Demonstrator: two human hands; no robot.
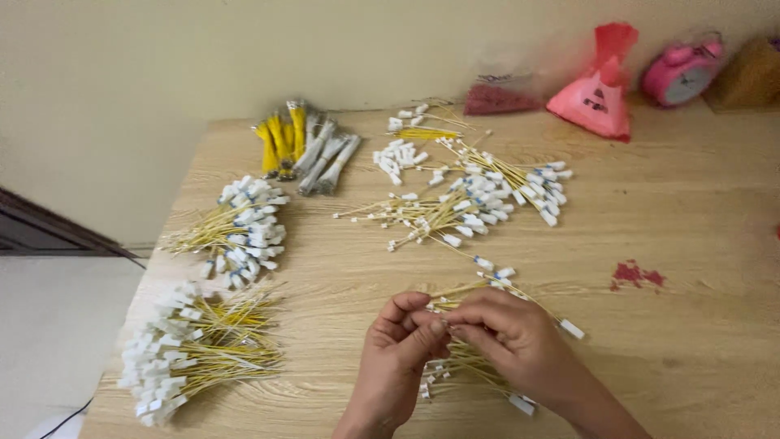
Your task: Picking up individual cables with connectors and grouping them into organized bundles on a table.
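My left hand [394, 358] and my right hand [512, 341] meet low in the middle of the wooden table [699, 244]. Their fingertips pinch one thin yellow wire with a small white connector, at about the point where the hands touch. Under and just behind the hands lies a small bunch of yellow wires with white connectors [479, 370]. A loose heap of the same wires [463, 203] is spread farther back at the table's middle.
Two fanned bundles of finished wires lie at the left, one near [195, 349], one farther [240, 232]. Yellow and grey bagged bundles [305, 150] sit at the back. A red plastic bag [597, 93], a pink alarm clock [682, 73] and a small dark red packet [500, 97] line the wall.
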